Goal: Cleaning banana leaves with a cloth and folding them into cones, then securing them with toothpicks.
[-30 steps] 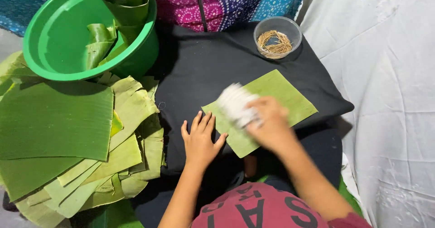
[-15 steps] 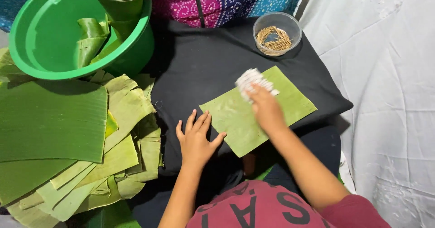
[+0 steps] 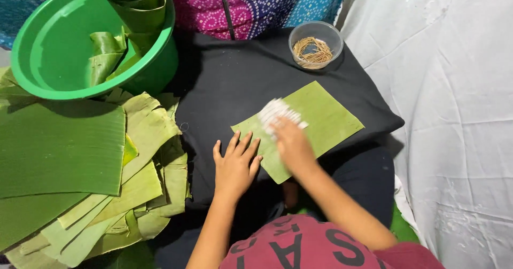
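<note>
white cloth [image 3: 278, 112] under right hand [image 3: 291, 146], pressed on leaf [image 3: 320, 119]; left hand [image 3: 235, 164] flat.

Under my right hand [image 3: 293, 147]: white cloth [image 3: 278, 113], soft, a bit blurred. It sits on a leaf [image 3: 326, 120], matt green w/ fine ribs. My left hand [image 3: 235, 164] lies on black cloth [image 3: 230, 82], matt. Basin [image 3: 37, 60] is glossy green plastic. Bowl [image 3: 316, 45]: clear plastic, thin dry sticks [image 3: 312, 52] in it. Leaf pile [image 3: 59, 151] smooth, ribbed.
</note>
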